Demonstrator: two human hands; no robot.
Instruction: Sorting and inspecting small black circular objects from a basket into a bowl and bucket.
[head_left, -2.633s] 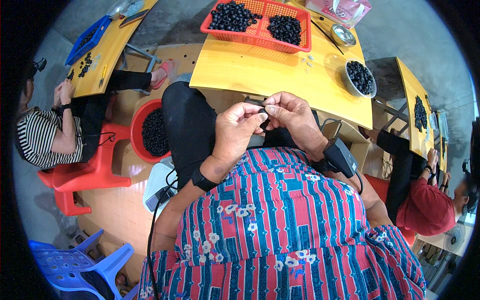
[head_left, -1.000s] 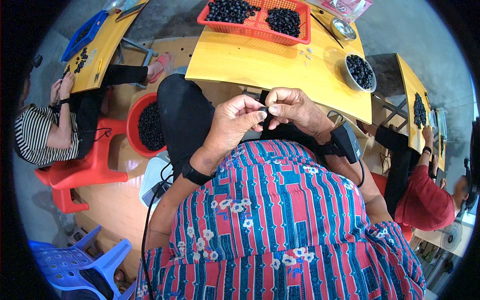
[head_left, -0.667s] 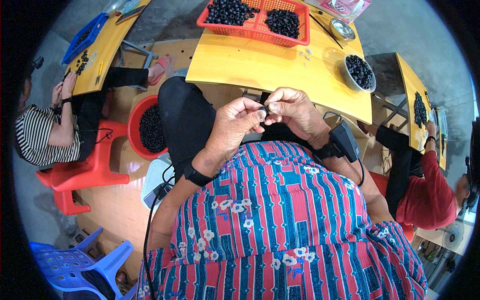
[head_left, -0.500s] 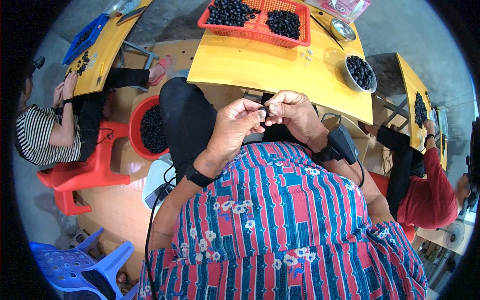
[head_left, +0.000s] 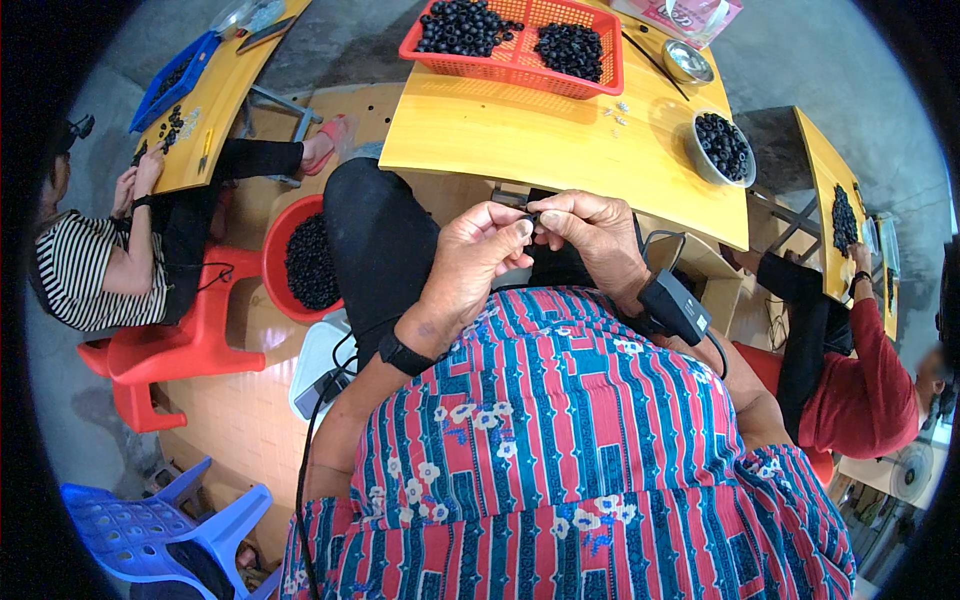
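Just off the near edge of the yellow table (head_left: 480, 130), my two hands meet over my lap. Between the thumb and fingers of my left hand (head_left: 474, 246) is a small black part (head_left: 528, 218), mostly covered by the fingertips. My right hand (head_left: 590, 232) pinches the same part from the other side. Its exact kind is too hidden to tell. On the table, a red plastic basket (head_left: 480, 74) holds many small black parts in two compartments. A clear round bowl (head_left: 722, 150) at the right holds black ring-shaped parts.
Tiny pale bits (head_left: 618, 112), a metal bowl (head_left: 686, 62) and a dark rod (head_left: 655, 62) lie on the table. A red tub (head_left: 275, 250) of black parts stands at left by my leg. Co-workers sit left (head_left: 110, 265) and right (head_left: 865, 390); a blue chair (head_left: 165, 530) stands lower left.
My right fingers have tilted and closed further over the small black part. Both hands stay together in nearly the same place. The left co-worker's hands have shifted slightly.
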